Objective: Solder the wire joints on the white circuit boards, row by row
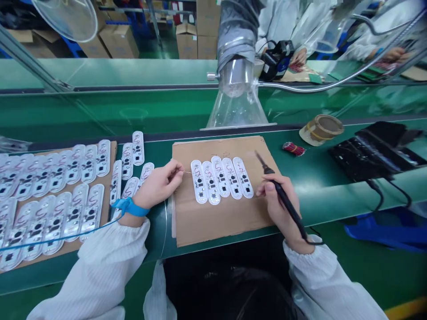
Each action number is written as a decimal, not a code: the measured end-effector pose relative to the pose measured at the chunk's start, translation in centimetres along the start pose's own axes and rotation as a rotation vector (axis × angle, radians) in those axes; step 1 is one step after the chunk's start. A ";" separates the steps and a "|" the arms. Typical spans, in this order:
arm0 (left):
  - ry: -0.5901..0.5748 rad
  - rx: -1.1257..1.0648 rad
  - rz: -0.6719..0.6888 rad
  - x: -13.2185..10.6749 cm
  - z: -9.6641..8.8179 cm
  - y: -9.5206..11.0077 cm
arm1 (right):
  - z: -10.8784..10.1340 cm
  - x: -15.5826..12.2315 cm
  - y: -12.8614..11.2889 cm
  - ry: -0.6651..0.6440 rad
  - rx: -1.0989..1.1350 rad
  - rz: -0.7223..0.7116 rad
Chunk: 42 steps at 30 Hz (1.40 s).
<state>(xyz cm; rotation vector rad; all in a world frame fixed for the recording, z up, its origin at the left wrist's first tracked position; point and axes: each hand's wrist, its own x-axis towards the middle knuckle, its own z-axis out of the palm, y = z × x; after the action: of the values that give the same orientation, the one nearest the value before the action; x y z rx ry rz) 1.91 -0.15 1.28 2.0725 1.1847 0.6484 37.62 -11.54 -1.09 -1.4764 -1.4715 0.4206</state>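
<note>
My left hand (164, 180) pinches a thin strand of solder wire (187, 172), whose tip points at the row of circuit boards. A blue wrist strap is round that wrist. My right hand (278, 195) is closed round the black handle of a soldering iron (283, 195), its dark tip pointing up and to the left, apart from the boards. Between both hands, several white oblong circuit boards (220, 177) with dark parts and fine red wires lie side by side on a cardboard sheet (227, 222).
More boards (76, 209) cover another cardboard sheet at the left, with several loose ones beside it. A clear fume hood (237, 106) hangs at the back. Right stand a tape-like roll (322, 129), a bundle of red wires (293, 149) and a black box (376, 149). People work opposite.
</note>
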 end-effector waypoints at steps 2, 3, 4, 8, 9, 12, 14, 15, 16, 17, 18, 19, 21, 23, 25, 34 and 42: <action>-0.099 -0.044 -0.047 -0.1 0.3 0.3 | -0.8 -0.7 0.7 -0.004 -0.138 -0.007; -0.142 -0.079 -0.079 -0.1 0.5 0.4 | -0.9 -1.0 0.8 -0.027 -0.180 -0.019; -0.169 -0.115 -0.113 -0.2 0.7 0.6 | -0.8 -1.3 0.8 -0.062 -0.196 -0.033; -0.137 -0.195 -0.217 -0.3 0.8 0.6 | 0.6 -1.6 -0.3 -0.211 -0.171 -0.068; -0.104 -0.187 -0.228 -0.3 0.7 0.5 | 1.0 -1.4 -0.5 -0.226 -0.163 -0.080; 0.035 -0.090 -0.217 -0.4 0.5 0.6 | 1.6 -0.6 -0.9 -0.221 -0.135 -0.136; 0.105 -0.063 -0.156 -0.7 0.9 1.5 | 1.7 -0.3 -1.0 -0.182 -0.134 -0.174; 0.104 -0.081 -0.114 -0.9 1.5 2.2 | 1.8 -0.3 -1.1 -0.158 -0.137 -0.195; 0.072 -0.111 -0.067 -1.1 2.3 3.0 | 1.9 -0.5 -1.2 -0.146 -0.141 -0.216; 0.011 -0.142 -0.018 -1.3 3.2 4.0 | 2.1 -0.7 -1.5 -0.149 -0.146 -0.239; -0.065 -0.160 0.027 -1.5 4.2 5.0 | 2.3 -0.9 -1.8 -0.163 -0.151 -0.261; -0.134 -0.173 0.068 -1.6 5.2 6.0 | 2.5 -1.1 -2.1 -0.181 -0.159 -0.278; -0.221 -0.199 0.117 -1.7 6.8 7.7 | 2.8 -1.5 -2.6 -0.205 -0.171 -0.298; -0.235 -0.211 0.115 -1.7 7.5 8.5 | 2.8 -1.6 -2.7 -0.205 -0.162 -0.309; -0.243 -0.176 0.087 -1.9 6.9 8.3 | 2.2 -1.6 -2.2 -0.216 -0.144 -0.319; 0.298 0.090 -0.270 -4.3 2.0 2.2 | 0.7 -0.3 -0.5 -0.207 -0.106 -0.147; 0.255 0.060 -0.360 -4.9 4.3 2.8 | 2.5 1.6 -0.3 -0.328 -0.147 -0.174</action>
<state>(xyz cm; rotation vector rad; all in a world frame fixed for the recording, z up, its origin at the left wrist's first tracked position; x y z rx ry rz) 4.12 -6.80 0.00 1.7929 1.6903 0.7225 35.76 -9.17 -1.45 -1.4251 -1.9102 0.4718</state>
